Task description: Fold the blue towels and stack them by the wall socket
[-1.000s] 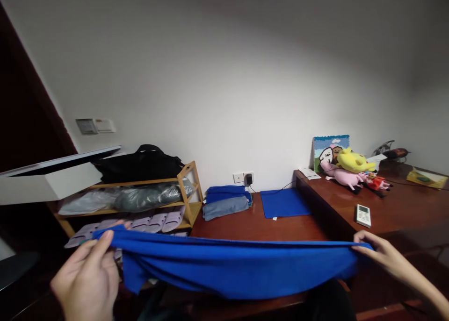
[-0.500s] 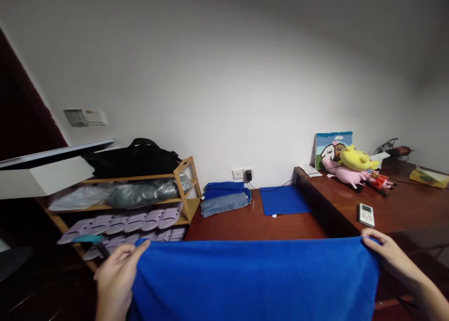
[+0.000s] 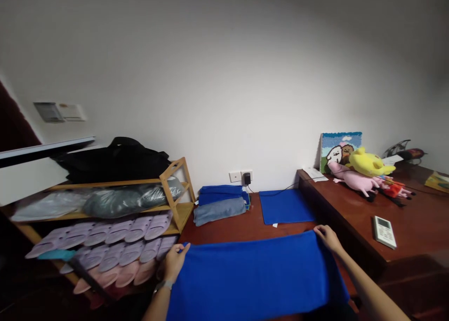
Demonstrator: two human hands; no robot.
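A large blue towel (image 3: 249, 276) is stretched between my hands over the front of the low reddish-brown table (image 3: 217, 234). My left hand (image 3: 174, 264) pinches its upper left corner; my right hand (image 3: 329, 239) grips the upper right corner. The towel's lower part hangs down towards me, partly out of view. Beyond it, a flat blue cloth (image 3: 286, 206) with a small white tag lies on the table. To that cloth's left is a pile of folded blue cloths (image 3: 220, 194) with a rolled grey-blue cloth (image 3: 220, 211) in front.
On the left, a wooden rack (image 3: 178, 195) holds several slippers (image 3: 117, 230), plastic-wrapped bundles and a black bag (image 3: 119, 162). The higher desk (image 3: 351, 209) at right bears plush toys (image 3: 358, 178) and a white remote (image 3: 385, 231). A plug (image 3: 247, 177) sits in the wall socket.
Both hands have moved forward and lower over the table with the towel, which now shows farther from me. The view has shifted slightly, revealing more of the slipper rack.
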